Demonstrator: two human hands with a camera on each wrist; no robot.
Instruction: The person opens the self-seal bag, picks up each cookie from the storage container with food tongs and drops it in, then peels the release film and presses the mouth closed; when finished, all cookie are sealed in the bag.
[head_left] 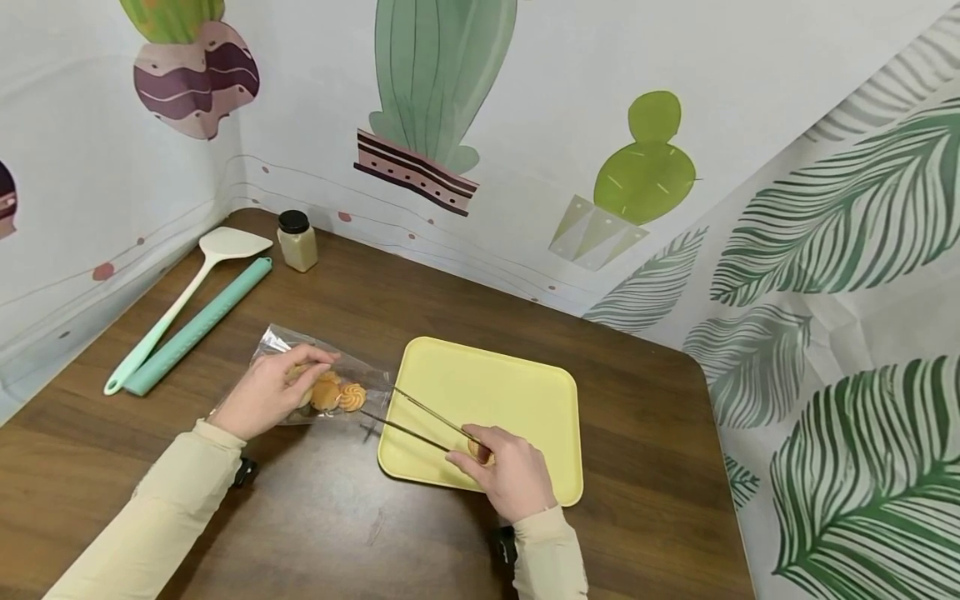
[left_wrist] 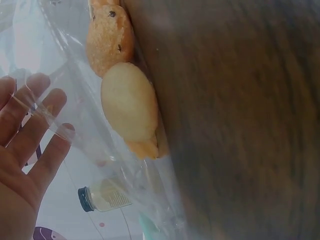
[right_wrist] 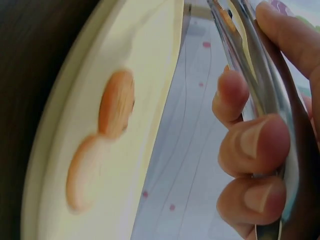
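Observation:
My left hand (head_left: 272, 390) pinches the upper film of a clear plastic bag (head_left: 279, 337) lying on the table. Inside the bag are several cookies, among them a swirled one (head_left: 352, 397) and a round golden one (head_left: 325, 394). A pale oval cookie (left_wrist: 129, 102) shows through the film in the left wrist view. My right hand (head_left: 517, 477) grips metal tongs (right_wrist: 265, 80), its fingers wrapped round their arms. The tongs' arms stand apart, with their tips at the bag's right end. Beneath them, the yellow tray (head_left: 480, 387) bears two cookies (right_wrist: 117, 104), mostly covered by my right hand in the head view.
At the back left stands a small jar (head_left: 298, 242) with a black lid. A white spatula (head_left: 232, 242) with a mint handle lies beside a long teal stick-like thing (head_left: 202, 325). Patterned cloth walls (head_left: 525, 225) border the wooden table (head_left: 337, 517) behind and at the sides.

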